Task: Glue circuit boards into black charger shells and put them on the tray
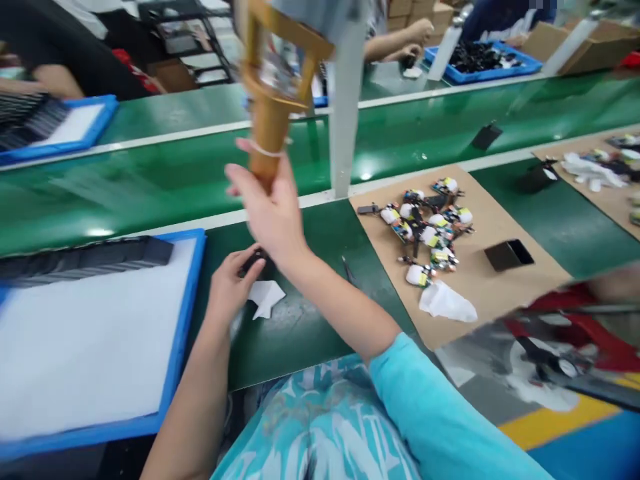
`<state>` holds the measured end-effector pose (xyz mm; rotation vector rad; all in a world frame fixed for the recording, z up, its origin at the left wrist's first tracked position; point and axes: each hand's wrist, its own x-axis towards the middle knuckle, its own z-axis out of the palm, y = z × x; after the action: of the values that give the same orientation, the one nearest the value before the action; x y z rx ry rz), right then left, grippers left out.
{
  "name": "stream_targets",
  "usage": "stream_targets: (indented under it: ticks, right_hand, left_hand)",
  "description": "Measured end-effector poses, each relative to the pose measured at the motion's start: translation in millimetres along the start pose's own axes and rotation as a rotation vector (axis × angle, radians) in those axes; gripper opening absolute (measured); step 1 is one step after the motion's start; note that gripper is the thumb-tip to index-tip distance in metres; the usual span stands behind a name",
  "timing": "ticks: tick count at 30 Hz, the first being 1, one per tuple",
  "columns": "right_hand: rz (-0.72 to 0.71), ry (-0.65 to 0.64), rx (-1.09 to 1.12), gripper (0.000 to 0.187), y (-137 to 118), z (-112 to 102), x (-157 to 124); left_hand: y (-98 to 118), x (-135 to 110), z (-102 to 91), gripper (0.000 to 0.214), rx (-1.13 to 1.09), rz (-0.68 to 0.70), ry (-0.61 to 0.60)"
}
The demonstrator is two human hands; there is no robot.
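My right hand (270, 207) is raised above the green bench and grips the lower end of a hanging brown tool (270, 100), which is blurred. My left hand (231, 283) rests on the bench below it, fingers on a small black part (255, 259). A folded white paper (266, 297) lies just right of that hand. My right forearm in a turquoise sleeve crosses over the bench edge.
A blue tray (193, 313) with a white liner and a row of black parts (85, 259) sits at my left. A brown cardboard sheet (470, 293) holds several small circuit boards (430, 230) and a black case (509, 255). Other people's hands (417, 33) work beyond the green conveyor (150, 173).
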<state>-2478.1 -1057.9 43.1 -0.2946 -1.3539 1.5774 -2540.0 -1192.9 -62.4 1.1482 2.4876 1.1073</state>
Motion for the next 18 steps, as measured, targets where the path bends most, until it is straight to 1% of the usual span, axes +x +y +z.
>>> stream_targets:
  ticks: [3,4,6,8,10,12,13,15,17,18]
  right_hand:
    - [0.060,0.091,0.164,0.036,-4,-9,1]
    - [0.067,0.119,0.191,0.036,-5,-11,2]
    - [0.062,0.133,0.227,0.037,-5,-15,3]
    - [0.040,0.123,0.247,0.035,-4,-17,4]
    - [0.007,0.095,0.252,0.032,-4,-19,3]
    - [-0.031,0.062,0.254,0.029,-3,-20,1]
    - [-0.049,0.049,0.260,0.027,-2,-21,0]
    - [-0.074,0.026,0.291,0.024,-2,-23,-1]
    - [-0.082,0.002,0.335,0.023,-1,-24,-3]
    - [-0.079,-0.012,0.354,0.024,-2,-24,-4]
  left_hand:
    - [-10,-1,5.5,0.054,-0.331,-0.131,-0.067]
    - [-13,0,7.9,0.058,-0.441,-0.160,-0.062]
    - [-18,1,12.4,0.060,-0.619,-0.184,-0.033]
    - [-19,1,14.7,0.053,-0.682,-0.174,0.006]
    - [-16,-2,13.9,0.039,-0.606,-0.133,0.039]
    - [-11,-6,10.7,0.034,-0.409,-0.057,0.043]
    - [-9,-9,8.9,0.035,-0.290,-0.011,0.033]
    - [-5,-12,6.5,0.047,-0.056,0.052,-0.005]
    - [-2,-15,6.7,0.055,0.114,0.046,-0.039]
    - [-1,-15,7.6,0.053,0.161,0.028,-0.048]
